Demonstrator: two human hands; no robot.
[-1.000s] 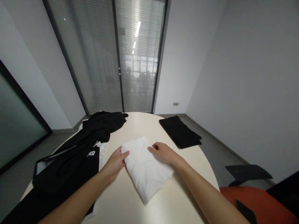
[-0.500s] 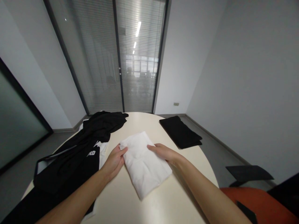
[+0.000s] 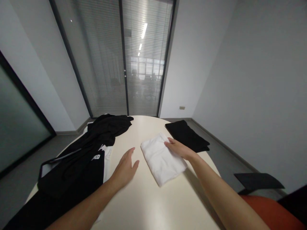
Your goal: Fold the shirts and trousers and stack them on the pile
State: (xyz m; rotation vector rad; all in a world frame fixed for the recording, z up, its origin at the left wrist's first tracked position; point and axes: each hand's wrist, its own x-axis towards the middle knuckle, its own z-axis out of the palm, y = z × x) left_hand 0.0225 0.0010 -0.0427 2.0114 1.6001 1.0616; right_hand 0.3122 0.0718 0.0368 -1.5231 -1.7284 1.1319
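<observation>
A folded white garment (image 3: 163, 159) lies in the middle of the view, roughly rectangular and slightly wrinkled. My right hand (image 3: 177, 148) grips its far right edge, thumb on top and the other fingers partly hidden. To the left of the cloth, my left hand (image 3: 126, 169) is apart from it, with thumb and fingers spread and nothing held. Just beyond my right hand is a folded black garment (image 3: 188, 135).
A heap of black clothes (image 3: 96, 153), with white cloth partly under it, covers the left side of the pale round table (image 3: 141, 204). An orange chair (image 3: 268, 209) with a black armrest (image 3: 260, 181) stands at the right. Glass panels with blinds (image 3: 144, 86) rise behind.
The white garment has shifted right, towards the black folded one, in my right hand's grip. My left hand has let go of its left edge and opened.
</observation>
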